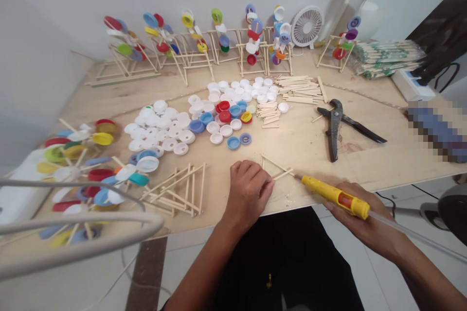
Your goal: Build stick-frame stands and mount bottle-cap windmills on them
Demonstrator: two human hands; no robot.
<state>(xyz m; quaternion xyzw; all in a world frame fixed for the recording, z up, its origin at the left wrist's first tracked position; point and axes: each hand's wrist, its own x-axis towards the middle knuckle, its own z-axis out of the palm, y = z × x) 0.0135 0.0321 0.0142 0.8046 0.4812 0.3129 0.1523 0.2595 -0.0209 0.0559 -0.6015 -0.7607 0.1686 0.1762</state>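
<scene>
My right hand [350, 209] is wrapped round a yellow glue gun [328, 193] with a clear glue stick [408, 231] trailing from its back. The gun's nozzle points left, at or very close to the corner of a small frame of wooden sticks [277, 164] on the table. Closed fingers of my left hand [250, 184] rest on the near left part of that frame and hide some of it. Several finished stick triangles [182, 189] lie in a heap left of my left hand.
Bottle caps [160, 126] and bundled sticks [301, 90] cover the middle of the table [292, 131]. Pliers [337, 126] lie at right. Cap wheels on stick stands [251, 43], a fan [307, 26] and a bottle [353, 5] line the wall. A pale cable [146, 223] crosses the lower left.
</scene>
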